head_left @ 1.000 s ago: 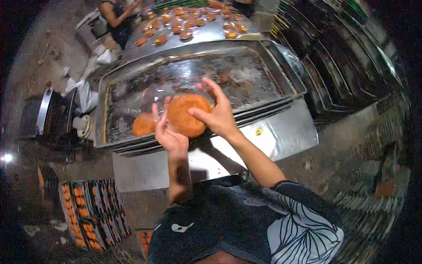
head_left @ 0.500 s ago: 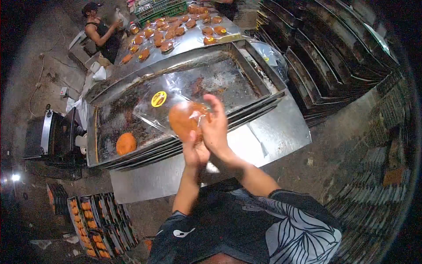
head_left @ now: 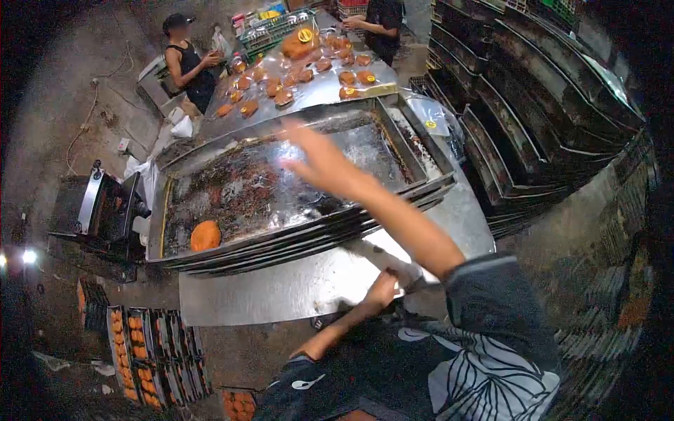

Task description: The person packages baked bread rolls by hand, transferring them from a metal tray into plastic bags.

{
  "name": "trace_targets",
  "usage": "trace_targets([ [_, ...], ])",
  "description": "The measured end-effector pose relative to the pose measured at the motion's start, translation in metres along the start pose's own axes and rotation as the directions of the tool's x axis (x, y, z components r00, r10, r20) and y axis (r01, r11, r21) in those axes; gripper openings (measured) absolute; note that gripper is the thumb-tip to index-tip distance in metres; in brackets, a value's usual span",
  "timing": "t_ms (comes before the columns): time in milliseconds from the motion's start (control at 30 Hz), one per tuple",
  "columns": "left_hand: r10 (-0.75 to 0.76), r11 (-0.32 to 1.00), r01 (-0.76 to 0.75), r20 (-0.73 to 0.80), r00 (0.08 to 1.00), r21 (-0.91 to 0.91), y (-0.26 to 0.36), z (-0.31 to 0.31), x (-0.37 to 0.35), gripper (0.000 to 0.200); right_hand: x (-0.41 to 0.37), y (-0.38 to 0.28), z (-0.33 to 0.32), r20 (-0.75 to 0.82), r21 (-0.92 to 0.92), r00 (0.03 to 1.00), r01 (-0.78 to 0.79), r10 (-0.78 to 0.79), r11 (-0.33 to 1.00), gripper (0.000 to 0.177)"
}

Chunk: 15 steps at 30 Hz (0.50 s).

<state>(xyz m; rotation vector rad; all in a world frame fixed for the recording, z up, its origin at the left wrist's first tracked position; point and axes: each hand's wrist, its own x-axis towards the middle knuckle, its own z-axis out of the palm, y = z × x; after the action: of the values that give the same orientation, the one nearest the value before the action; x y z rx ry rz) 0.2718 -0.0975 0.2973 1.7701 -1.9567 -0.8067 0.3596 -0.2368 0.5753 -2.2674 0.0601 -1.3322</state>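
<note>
My right hand (head_left: 312, 158) reaches out over the stacked metal trays (head_left: 281, 235), blurred by motion, fingers stretched out and nothing in them. Beyond it, a bagged bun (head_left: 300, 45) with a yellow label looks to be in the air above the far table. My left hand (head_left: 384, 288) is low at the near edge of the metal table (head_left: 246, 295), its fingers curled; what they hold, if anything, is hidden. One unwrapped round bun (head_left: 205, 236) lies in the top tray's near left corner.
Several bagged buns (head_left: 277, 91) lie spread on the far metal table. One person (head_left: 189, 63) stands at its left, another (head_left: 385, 28) at its far end. Tall tray stacks (head_left: 519, 105) rise at right. Trays of buns (head_left: 144, 351) sit on the floor at lower left.
The bagged bun has left my hands and is now over the far table. My right hand has swung forward and opened; my left has dropped back toward the table's near edge.
</note>
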Motion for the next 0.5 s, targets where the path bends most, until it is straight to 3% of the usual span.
trace_targets([
  [33, 0.033, 0.992, -0.039, -0.051, 0.998, -0.123, -0.032, 0.029, 0.002, 0.039, -0.047, -0.002, -0.011, 0.181, 0.018, 0.966, -0.192, 0.185, 0.981, 0.036],
  [67, 0.029, 0.996, -0.032, -0.031, 0.999, -0.088, -0.037, 0.029, 0.006, 0.036, -0.106, 0.01, -0.016, 0.16, 0.028, 0.975, -0.162, 0.156, 0.986, 0.035],
  [100, 0.023, 0.998, -0.023, -0.009, 1.0, -0.05, -0.045, 0.024, 0.01, 0.033, -0.159, -0.001, -0.035, 0.331, 0.228, 0.814, -0.56, 0.478, 0.797, 0.031],
  [133, -0.083, 0.957, 0.057, -0.079, 0.993, -0.285, -0.062, 0.036, 0.011, 0.028, -0.237, 0.008, -0.038, 0.451, -0.024, 0.388, -0.895, 0.804, 0.445, 0.029],
  [167, -0.197, 0.851, 0.111, -0.116, 0.973, -0.514, -0.078, 0.046, 0.014, 0.024, -0.302, 0.012, -0.039, 0.464, -0.141, 0.442, -0.819, 0.768, 0.557, 0.024],
  [200, -0.007, 0.881, -0.068, -0.158, 0.987, -0.467, -0.085, 0.03, 0.012, 0.023, -0.308, -0.016, -0.058, 0.528, -0.062, 0.597, -0.683, 0.605, 0.728, 0.021],
  [233, 0.034, 0.852, -0.091, -0.119, 0.992, -0.516, -0.081, 0.012, 0.01, 0.025, -0.326, -0.018, -0.063, 0.714, -0.053, 0.322, -0.861, 0.622, 0.506, 0.02],
  [267, 0.076, 0.819, -0.107, -0.079, 0.994, -0.564, -0.079, -0.006, 0.009, 0.027, -0.325, -0.026, -0.06, 0.654, -0.117, 0.256, -0.895, 0.712, 0.429, 0.021],
  [300, -0.029, 0.728, 0.062, 0.06, 0.998, -0.682, -0.06, -0.018, 0.008, 0.032, -0.328, -0.026, -0.05, 0.474, -0.046, 0.419, -0.867, 0.774, 0.497, 0.02],
  [367, -0.158, 0.61, 0.295, 0.252, 0.955, -0.736, -0.001, -0.054, 0.007, 0.037, -0.37, 0.005, -0.032, 0.372, -0.079, 0.434, -0.866, 0.821, 0.494, 0.022],
  [400, -0.191, 0.706, 0.266, 0.185, 0.964, -0.656, -0.006, -0.04, 0.008, 0.034, -0.367, -0.004, -0.041, 0.38, -0.084, 0.418, -0.873, 0.825, 0.48, 0.022],
  [433, -0.088, 0.795, 0.189, 0.2, 0.976, -0.576, 0.01, -0.062, 0.007, 0.028, -0.35, -0.023, -0.055, 0.371, -0.043, 0.422, -0.882, 0.827, 0.47, 0.021],
  [500, -0.235, 0.717, 0.409, 0.357, 0.904, -0.565, 0.015, -0.062, 0.005, 0.026, -0.335, -0.044, -0.064, 0.381, -0.018, 0.431, -0.881, 0.818, 0.473, 0.02],
])
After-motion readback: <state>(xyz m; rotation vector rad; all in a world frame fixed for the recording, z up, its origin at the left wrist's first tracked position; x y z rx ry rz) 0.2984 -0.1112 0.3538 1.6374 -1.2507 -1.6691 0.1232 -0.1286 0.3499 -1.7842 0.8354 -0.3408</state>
